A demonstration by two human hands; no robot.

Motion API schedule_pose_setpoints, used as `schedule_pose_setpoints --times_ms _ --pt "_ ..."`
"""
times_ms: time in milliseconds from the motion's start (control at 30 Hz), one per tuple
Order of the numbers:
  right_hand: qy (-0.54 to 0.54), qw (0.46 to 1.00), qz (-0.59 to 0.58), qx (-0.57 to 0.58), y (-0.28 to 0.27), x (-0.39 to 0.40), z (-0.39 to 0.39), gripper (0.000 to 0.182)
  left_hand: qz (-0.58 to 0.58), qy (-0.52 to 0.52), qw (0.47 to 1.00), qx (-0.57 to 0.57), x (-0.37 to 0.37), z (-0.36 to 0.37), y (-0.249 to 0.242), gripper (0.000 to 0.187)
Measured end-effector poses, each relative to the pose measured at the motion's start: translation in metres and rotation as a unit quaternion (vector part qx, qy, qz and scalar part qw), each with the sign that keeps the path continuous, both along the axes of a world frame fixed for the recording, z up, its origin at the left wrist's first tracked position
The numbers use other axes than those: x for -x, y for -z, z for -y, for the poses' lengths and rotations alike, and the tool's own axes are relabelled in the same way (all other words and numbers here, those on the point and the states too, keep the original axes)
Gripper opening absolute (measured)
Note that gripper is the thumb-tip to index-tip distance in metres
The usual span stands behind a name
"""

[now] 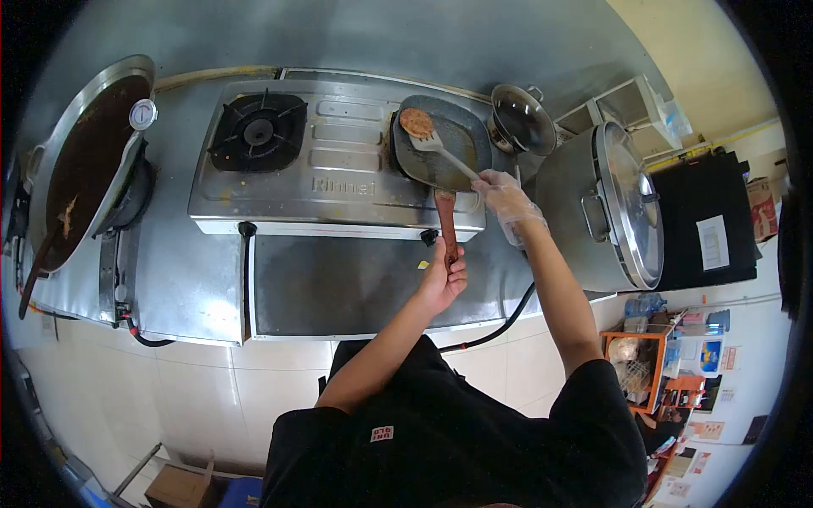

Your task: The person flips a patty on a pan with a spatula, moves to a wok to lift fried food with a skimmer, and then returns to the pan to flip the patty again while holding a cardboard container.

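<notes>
A square grey pan (461,131) sits over the right burner of the steel stove (339,199). My left hand (442,279), bare, is closed round its brown wooden handle (445,220). In my right hand (506,196), which wears a clear plastic glove, is a spatula (456,160) with a pale blade. The blade touches or lies just under the lower edge of a browned round patty (416,123), at the upper left of the pan.
The left burner (258,131) holds nothing. A large pot of dark liquid (95,169) with a dial thermometer (143,114) stands far left. Right of the pan are a small steel pot (522,118) and a tall lidded pot (576,203). A black hose (500,326) hangs in front.
</notes>
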State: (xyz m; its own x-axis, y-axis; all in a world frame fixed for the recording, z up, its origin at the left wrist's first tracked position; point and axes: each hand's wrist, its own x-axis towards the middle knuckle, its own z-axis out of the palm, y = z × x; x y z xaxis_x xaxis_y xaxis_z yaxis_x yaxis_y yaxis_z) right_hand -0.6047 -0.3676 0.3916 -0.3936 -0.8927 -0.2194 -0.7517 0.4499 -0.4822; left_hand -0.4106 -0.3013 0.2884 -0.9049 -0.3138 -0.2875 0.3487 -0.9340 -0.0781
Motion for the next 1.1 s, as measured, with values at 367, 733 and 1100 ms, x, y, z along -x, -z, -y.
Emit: schedule_pose_setpoints --times_ms 367,733,1100 --pt "0.026 0.989 0.036 0.144 0.029 -0.002 -0.020 0.028 0.004 -0.010 1.000 -0.003 0.002 -0.001 0.001 0.052" --pt "0.081 0.986 0.002 0.146 0.000 -0.030 -0.071 0.031 0.051 0.038 0.995 0.079 -0.006 0.009 0.000 0.059" --pt "0.199 0.975 0.048 0.085 -0.149 -0.055 -0.347 0.035 0.116 0.243 0.962 0.049 -0.104 -0.129 0.112 0.058"
